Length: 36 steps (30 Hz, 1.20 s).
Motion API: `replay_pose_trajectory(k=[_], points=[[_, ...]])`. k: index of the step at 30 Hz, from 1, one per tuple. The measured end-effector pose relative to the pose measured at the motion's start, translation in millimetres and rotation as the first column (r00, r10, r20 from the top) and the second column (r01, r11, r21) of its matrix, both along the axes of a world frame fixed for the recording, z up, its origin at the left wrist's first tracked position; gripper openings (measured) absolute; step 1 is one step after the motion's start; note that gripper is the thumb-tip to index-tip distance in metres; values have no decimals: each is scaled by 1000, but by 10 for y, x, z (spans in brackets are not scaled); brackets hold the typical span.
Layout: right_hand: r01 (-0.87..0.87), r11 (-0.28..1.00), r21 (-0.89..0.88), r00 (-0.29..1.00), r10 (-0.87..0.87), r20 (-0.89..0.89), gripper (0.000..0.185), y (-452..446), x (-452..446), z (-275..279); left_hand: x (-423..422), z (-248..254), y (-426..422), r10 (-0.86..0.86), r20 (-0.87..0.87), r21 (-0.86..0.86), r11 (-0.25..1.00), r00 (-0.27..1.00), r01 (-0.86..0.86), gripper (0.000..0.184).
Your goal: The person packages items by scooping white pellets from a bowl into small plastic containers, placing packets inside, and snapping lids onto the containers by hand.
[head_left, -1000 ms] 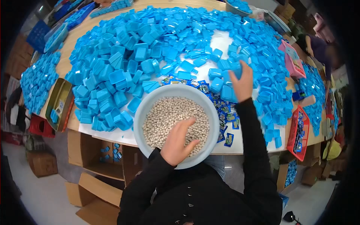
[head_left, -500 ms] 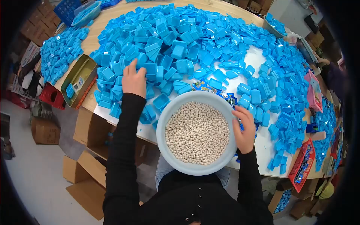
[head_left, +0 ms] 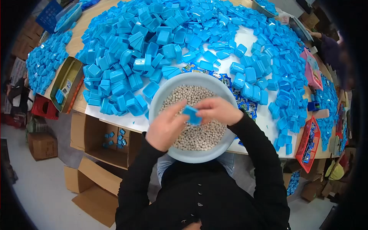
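Over a pale blue-grey basin (head_left: 155, 143) of small whitish bead-like pieces (head_left: 199, 140), I hold a small blue plastic box (head_left: 192, 115). My left hand (head_left: 165, 126) has its fingers closed on the box's left side. From the other side, my right hand (head_left: 218, 110) pinches near its right edge. The fingers are slightly blurred, so anything else in them cannot be made out. Beyond the basin lies a large heap of similar blue boxes (head_left: 130, 65). Blue printed packets (head_left: 245, 105) lie beside the basin's right rim and behind it.
A metal tin (head_left: 66, 82) stands at the table's left edge. At right are a red basket (head_left: 308, 145) of packets and a pink basket (head_left: 312, 71). Below the table's left edge, an open cardboard box (head_left: 109, 149) holds several blue boxes. Another person's arm (head_left: 326, 42) shows at far right.
My left hand has come from the heap to above the basin with a blue box. My right hand has left the rim and joined it there. The view has shifted.
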State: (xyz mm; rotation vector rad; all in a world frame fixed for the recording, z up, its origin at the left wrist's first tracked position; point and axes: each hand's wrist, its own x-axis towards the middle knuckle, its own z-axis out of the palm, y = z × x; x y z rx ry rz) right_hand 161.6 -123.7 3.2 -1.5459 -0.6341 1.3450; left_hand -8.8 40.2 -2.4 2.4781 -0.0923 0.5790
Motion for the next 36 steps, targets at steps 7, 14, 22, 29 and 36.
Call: replay_pose_trajectory(k=[7,14,22,29,36], points=[[-157,974,166,344,-103,933,20,320,-405,-370,5,17,156,254,-24,-135,957,967,-255,38],[-50,979,-199,747,169,643,32,-6,-503,-79,-6,-100,140,224,35,-30,974,974,-223,37],[112,988,-104,994,-110,24,27,-97,-302,-110,-41,-117,168,204,18,-15,979,979,-203,40],[403,915,-36,811,-375,-449,16,-220,-407,56,-116,184,-198,19,-139,-597,796,990,-99,65],[332,933,140,833,-359,420,18,-280,-441,-24,-49,31,-213,-52,-176,-450,892,983,-34,79]])
